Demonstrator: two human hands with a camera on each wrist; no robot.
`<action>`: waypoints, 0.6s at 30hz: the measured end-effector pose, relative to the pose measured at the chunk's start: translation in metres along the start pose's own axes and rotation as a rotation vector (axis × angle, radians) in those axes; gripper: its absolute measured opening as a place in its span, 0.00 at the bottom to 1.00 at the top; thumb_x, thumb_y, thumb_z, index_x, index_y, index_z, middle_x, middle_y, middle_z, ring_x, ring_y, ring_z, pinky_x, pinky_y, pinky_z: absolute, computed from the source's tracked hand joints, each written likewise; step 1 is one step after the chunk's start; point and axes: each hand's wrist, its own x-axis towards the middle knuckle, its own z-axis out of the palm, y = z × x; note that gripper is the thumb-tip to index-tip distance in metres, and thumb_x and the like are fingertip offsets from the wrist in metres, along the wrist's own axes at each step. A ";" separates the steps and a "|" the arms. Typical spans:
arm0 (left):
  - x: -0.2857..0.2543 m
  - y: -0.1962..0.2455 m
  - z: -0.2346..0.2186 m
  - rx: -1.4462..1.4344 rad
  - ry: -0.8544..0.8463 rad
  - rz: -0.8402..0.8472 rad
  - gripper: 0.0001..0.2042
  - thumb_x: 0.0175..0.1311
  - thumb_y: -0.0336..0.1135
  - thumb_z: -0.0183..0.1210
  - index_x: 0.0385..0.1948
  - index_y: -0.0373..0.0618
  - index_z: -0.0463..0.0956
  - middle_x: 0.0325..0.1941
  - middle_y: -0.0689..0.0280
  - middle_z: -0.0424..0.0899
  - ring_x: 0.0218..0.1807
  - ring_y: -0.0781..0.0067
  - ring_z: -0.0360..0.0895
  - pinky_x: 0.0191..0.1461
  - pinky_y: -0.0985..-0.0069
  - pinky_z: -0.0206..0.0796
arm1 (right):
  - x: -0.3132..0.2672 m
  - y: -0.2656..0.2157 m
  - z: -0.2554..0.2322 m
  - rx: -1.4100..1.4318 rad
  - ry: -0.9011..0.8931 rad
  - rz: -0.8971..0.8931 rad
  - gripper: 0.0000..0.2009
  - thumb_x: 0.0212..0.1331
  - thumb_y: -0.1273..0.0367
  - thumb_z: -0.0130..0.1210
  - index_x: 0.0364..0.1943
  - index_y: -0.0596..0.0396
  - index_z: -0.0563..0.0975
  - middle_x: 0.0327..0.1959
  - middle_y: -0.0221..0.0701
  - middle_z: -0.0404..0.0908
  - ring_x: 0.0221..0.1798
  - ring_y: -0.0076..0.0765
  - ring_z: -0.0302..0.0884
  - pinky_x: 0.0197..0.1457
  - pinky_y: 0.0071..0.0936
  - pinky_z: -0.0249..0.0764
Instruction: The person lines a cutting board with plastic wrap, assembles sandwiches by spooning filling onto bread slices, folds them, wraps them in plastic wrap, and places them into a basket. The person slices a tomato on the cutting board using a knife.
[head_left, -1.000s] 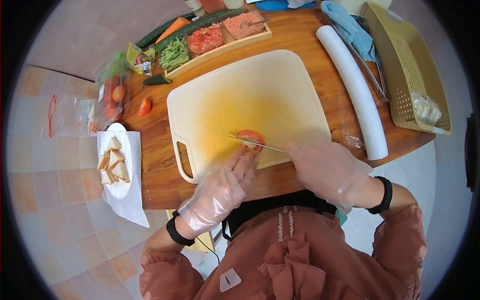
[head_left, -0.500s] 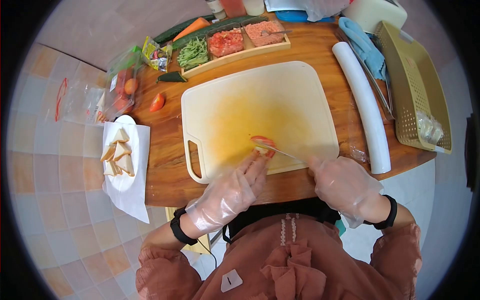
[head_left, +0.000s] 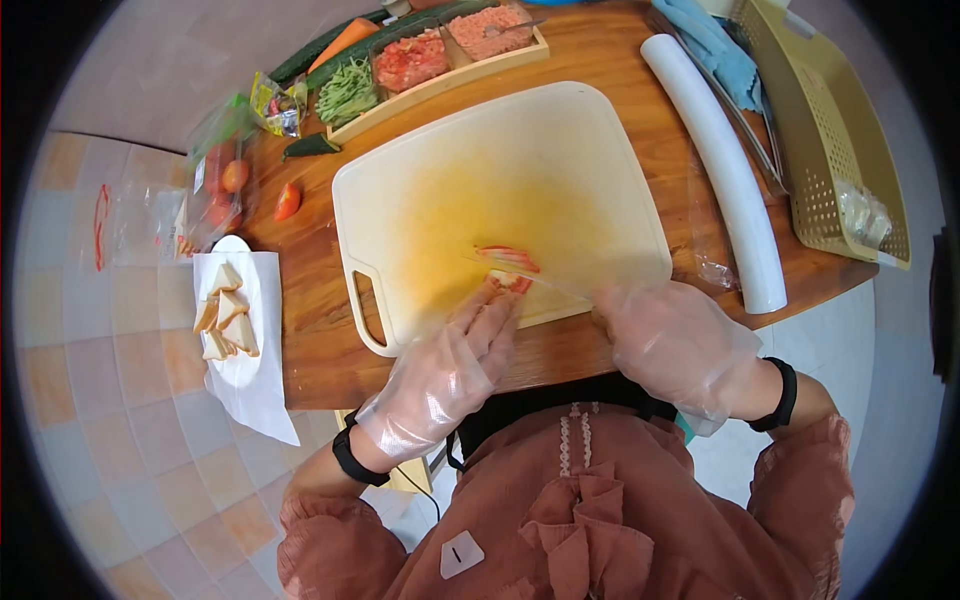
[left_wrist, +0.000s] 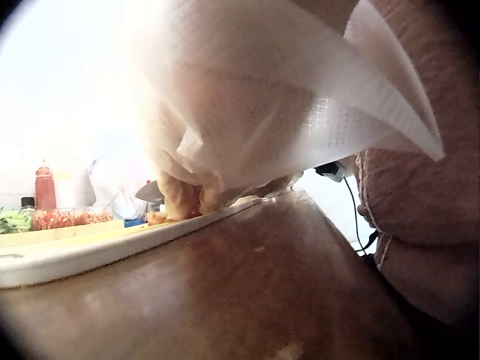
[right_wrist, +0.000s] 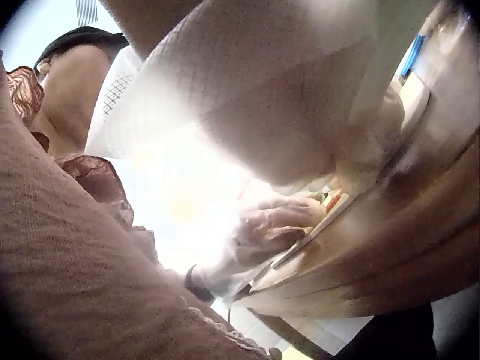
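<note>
In clear plastic gloves, both hands work at the near edge of a cream cutting board (head_left: 560, 130). My left hand (head_left: 440, 375) holds a piece of tomato (head_left: 511, 282) down with its fingertips. Thin tomato slices (head_left: 508, 258) lie just beyond that piece, on the yellow-stained part of the board. The right hand (head_left: 680, 345) grips a knife (head_left: 560, 288), its thin blade pointing left between the slices and the piece. In the left wrist view the left fingers (left_wrist: 180, 199) are bent down onto the tomato. Glove and glare hide the knife handle.
A wooden tray (head_left: 455, 80) of shredded cucumber and chopped fillings stands behind the board. At left are a tomato wedge (head_left: 287, 201), packed tomatoes (head_left: 220, 185) and bread triangles (head_left: 232, 320) on white paper. A white roll (head_left: 715, 170) and an olive basket (head_left: 830, 150) stand right.
The knife has passed down through the tomato, and slices now lie apart from the held piece. The left hand keeps its hold. The head view has swayed and come back.
</note>
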 end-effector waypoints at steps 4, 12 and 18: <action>0.001 -0.001 -0.001 0.000 0.017 0.013 0.23 0.52 0.25 0.61 0.54 0.32 0.77 0.60 0.51 0.78 0.62 0.47 0.77 0.60 0.60 0.74 | 0.003 0.000 0.000 -0.034 0.000 -0.020 0.08 0.51 0.77 0.55 0.37 0.61 0.73 0.26 0.41 0.79 0.33 0.51 0.83 0.35 0.42 0.78; 0.000 -0.003 0.001 -0.026 0.021 0.010 0.22 0.53 0.25 0.60 0.53 0.32 0.77 0.60 0.50 0.78 0.62 0.46 0.76 0.60 0.59 0.74 | 0.009 -0.002 -0.005 -0.095 -0.082 0.011 0.08 0.52 0.76 0.56 0.36 0.61 0.73 0.26 0.42 0.80 0.33 0.51 0.84 0.33 0.41 0.79; 0.002 -0.005 0.000 -0.084 0.005 0.000 0.21 0.55 0.25 0.59 0.54 0.32 0.77 0.61 0.51 0.77 0.64 0.47 0.75 0.62 0.60 0.73 | 0.014 -0.006 -0.012 -0.055 -0.083 -0.055 0.07 0.54 0.76 0.56 0.37 0.61 0.74 0.28 0.42 0.81 0.36 0.52 0.84 0.36 0.41 0.79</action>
